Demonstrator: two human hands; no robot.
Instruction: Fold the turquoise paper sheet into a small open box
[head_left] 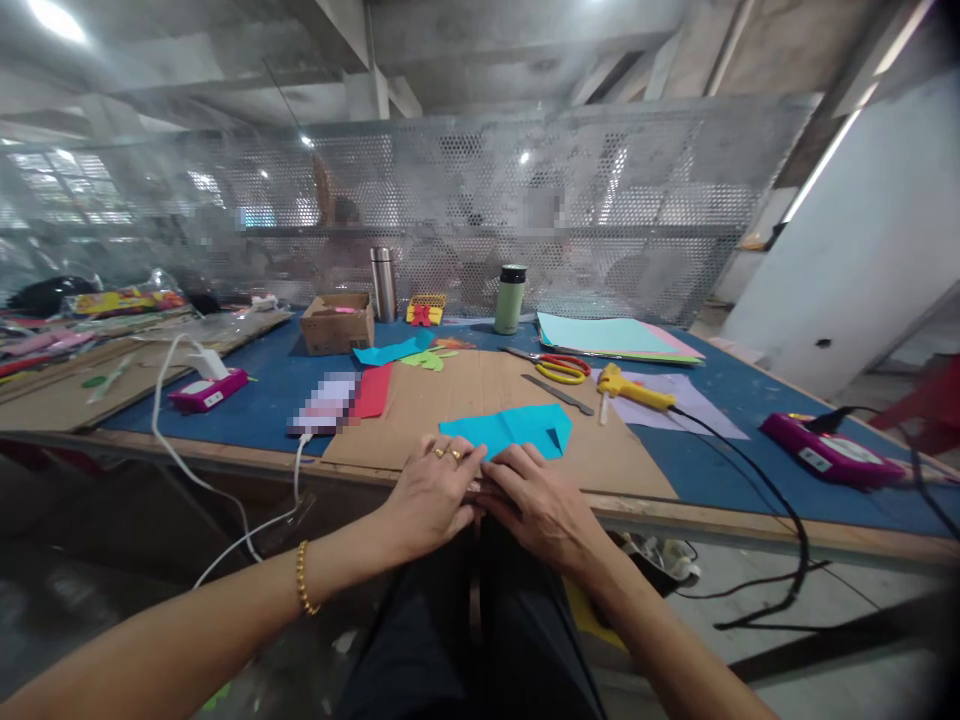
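A bright blue paper with creases and a folded right end lies on a brown cardboard sheet at the table's front edge. At the paper's near edge, my left hand has its fingers bent and closed, with rings on them. Beside it my right hand is curled too, fingertips against the same edge. Both thumbs sit low, near the table edge, and my fingers cover that part of the paper. Just beyond lie a grey metal blade and scissors with red and yellow handles.
A yellow glue gun rests on lilac paper, its black cord trailing off the front edge. Red paper, a charging phone, a cardboard box, a green tumbler, a steel flask and purple power strips stand around.
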